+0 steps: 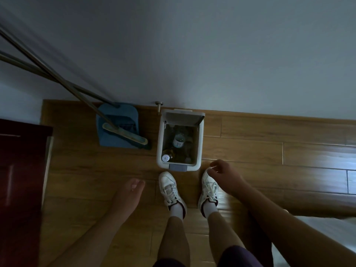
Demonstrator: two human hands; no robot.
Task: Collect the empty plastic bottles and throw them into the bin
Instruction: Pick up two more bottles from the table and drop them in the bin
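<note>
The white pedal bin [200, 143] stands at the wooden floor's [269, 151] far edge, lid [183, 118] up. A labelled bottle [178, 140] and a white-capped bottle [165, 158] lie inside. The left hand [133, 189] and right hand [224, 175] hang loose and empty. The drop looks done; next comes fetching any remaining bottles.

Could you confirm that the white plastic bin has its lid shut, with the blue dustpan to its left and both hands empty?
Not quite: the head view shows the white plastic bin with its lid open and clear plastic bottles inside. The blue dustpan is to its left, and the left hand and right hand hold nothing.
</note>
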